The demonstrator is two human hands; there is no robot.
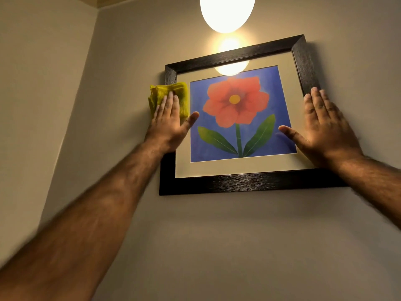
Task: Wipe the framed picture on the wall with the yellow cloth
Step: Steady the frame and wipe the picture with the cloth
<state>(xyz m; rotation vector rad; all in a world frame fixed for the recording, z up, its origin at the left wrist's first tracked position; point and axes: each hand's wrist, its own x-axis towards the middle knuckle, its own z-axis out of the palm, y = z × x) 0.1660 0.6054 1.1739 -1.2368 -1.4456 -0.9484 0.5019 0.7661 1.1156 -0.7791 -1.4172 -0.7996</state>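
Yellow cloth [168, 95], folded into a thick pad, lies pressed flat over the left edge of the framed picture [238, 183], covering the dark frame's left side in its upper half and spilling a little onto the wall [195, 246] beyond it. The left hand [169, 124] rests on top of the cloth with its fingers straight and together, pointing up; the cloth shows above and to both sides of the fingertips, while the palm and wrist lie below the cloth, over the frame's left bar. The hand is spread flat rather than closed around the cloth, and its thumb sticks out to the right, reaching over the pale mat toward the blue print. The left forearm runs down and away from the picture's lower left corner.

Inside the frame, the print shows a red flower with a yellow centre and two green leaves on blue. A bright reflection sits on the glass near the picture's top edge, and the glowing lamp [226, 11] hangs above the picture.

The right hand [325, 129] lies flat and open against the picture's right side, fingers up over the right frame bar, thumb pointing left across the mat. It holds nothing; it is well apart from the cloth, with the print between them
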